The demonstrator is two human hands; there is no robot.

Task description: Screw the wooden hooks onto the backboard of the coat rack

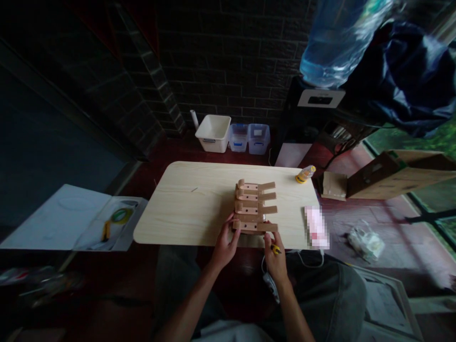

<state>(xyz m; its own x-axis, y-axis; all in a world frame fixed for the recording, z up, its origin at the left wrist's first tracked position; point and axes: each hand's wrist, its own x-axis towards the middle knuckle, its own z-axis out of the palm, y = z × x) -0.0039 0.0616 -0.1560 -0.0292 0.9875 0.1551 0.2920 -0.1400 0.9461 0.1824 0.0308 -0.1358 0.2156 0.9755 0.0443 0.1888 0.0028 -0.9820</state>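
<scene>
A light-brown wooden rack [251,207] stands near the front edge of the table, with several crosspieces whose ends stick out to the right. Dark holes or screw heads show along the crosspieces. My left hand [227,243] is closed on the rack's near left corner, thumb in front. At the near right end, my right hand [275,256] has its fingers curled against the wood. A yellow-and-black handled tool [276,249] pokes out of that hand; its other end is hidden, so I cannot tell its exact kind.
On the pale table [178,204] are a small dark rod [194,189], a yellow-capped bottle [305,174] and a blurred pink item [316,227]. An open white case [117,242] with tools sits left. Bins [213,142] stand behind, a cardboard box [381,175] right.
</scene>
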